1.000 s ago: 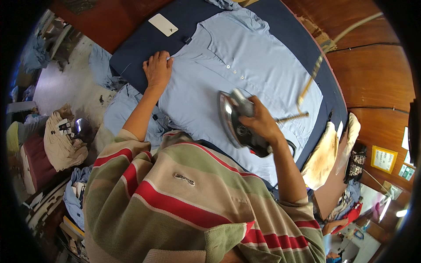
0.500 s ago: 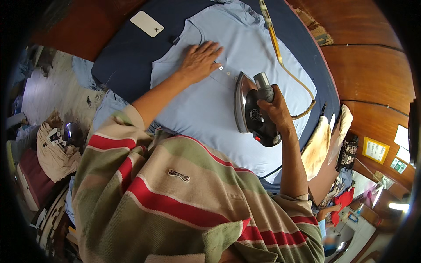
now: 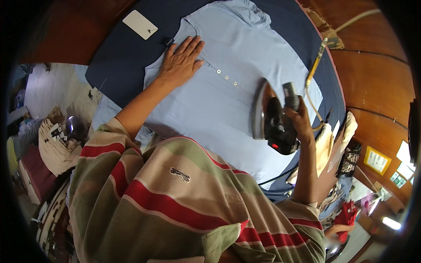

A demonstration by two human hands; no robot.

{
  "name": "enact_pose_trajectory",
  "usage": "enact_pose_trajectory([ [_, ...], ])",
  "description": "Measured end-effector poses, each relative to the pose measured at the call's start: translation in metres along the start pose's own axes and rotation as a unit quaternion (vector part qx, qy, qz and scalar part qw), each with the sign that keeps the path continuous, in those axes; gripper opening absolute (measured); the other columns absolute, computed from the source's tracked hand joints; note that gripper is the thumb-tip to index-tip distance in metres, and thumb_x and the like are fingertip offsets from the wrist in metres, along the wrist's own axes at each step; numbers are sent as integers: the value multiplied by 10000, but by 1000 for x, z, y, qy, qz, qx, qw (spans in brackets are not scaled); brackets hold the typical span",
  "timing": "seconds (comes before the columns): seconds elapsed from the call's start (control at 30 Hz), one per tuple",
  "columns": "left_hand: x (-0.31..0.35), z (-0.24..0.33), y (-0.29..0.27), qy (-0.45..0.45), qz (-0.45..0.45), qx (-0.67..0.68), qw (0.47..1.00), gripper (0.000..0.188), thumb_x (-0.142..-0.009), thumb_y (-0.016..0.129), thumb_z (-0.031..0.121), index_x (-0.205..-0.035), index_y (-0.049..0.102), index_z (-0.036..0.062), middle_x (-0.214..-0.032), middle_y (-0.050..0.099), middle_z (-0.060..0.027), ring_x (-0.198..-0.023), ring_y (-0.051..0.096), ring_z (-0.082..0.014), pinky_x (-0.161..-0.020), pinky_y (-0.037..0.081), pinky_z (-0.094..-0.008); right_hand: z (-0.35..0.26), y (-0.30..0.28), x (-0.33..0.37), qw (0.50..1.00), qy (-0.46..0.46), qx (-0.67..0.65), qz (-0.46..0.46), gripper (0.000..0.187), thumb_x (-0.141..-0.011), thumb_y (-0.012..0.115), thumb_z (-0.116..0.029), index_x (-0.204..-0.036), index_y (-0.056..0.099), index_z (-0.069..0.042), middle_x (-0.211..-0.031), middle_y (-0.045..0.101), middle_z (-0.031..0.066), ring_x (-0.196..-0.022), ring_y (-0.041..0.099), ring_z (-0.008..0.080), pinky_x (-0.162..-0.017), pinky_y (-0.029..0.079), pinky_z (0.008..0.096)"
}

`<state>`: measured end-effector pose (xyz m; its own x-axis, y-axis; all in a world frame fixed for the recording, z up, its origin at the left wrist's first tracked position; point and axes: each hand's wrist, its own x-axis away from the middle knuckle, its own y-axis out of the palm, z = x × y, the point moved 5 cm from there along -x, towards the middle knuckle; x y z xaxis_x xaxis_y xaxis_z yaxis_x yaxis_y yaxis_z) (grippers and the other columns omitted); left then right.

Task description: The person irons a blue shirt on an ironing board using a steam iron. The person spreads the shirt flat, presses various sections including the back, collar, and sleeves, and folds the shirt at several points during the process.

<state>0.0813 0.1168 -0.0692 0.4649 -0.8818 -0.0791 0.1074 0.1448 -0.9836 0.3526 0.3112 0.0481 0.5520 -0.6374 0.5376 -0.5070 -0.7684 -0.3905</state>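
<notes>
A light blue shirt [image 3: 197, 109] with a short row of white buttons is spread over a dark blue padded ironing surface [image 3: 114, 65]. My left hand [image 3: 182, 61] lies flat near the shirt's neckline, fingers stretched out. In my right hand [image 3: 301, 120] is the grip of a steam iron [image 3: 276, 125], dark-bodied with a grey handle and a small red light. Its soleplate is tilted up on edge over the lower part of the shirt; whether it touches the cloth I cannot tell. A hose with a yellow section [image 3: 314, 70] runs beside the iron.
A white tag card [image 3: 140, 24] rests on the ironing surface at the upper left. Cream cloths [image 3: 324, 147] hang along the right edge, beside a brown wooden wall [image 3: 372, 79]. Beige clothes [image 3: 55, 151] are heaped at the left. Another person's arm [image 3: 340, 229] shows at the lower right.
The iron has moved right, toward the shirt's hem, in my right hand. My left hand has slid left to the neckline. The hose has swung right.
</notes>
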Motion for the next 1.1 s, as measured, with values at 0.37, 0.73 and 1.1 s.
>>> enact_pose_trajectory([
  [0.37,55,198,8,353,70,231,904,281,-805,530,208,-1072,540,120,-1038,523,-18,-1018,491,-165,-903,365,-360,-119,-7,-48,962,-173,209,-7,462,-736,691,-237,-1089,504,-3,-870,564,64,-723,528,127,-639,432,240],
  [0.73,17,243,36,311,64,166,934,49,-817,488,163,-816,533,143,-848,507,-7,-869,515,-153,-831,384,-339,-180,140,-114,838,-314,412,-171,555,-752,670,-493,-1003,629,0,-785,650,132,-711,622,206,-674,488,321],
  [1.1,17,240,29,241,53,322,914,36,-803,539,147,-830,558,131,-756,522,3,-787,544,-138,-798,392,-307,-182,170,-126,701,-409,535,-234,419,-759,651,-340,-1020,609,-15,-813,659,191,-707,654,279,-703,507,348],
])
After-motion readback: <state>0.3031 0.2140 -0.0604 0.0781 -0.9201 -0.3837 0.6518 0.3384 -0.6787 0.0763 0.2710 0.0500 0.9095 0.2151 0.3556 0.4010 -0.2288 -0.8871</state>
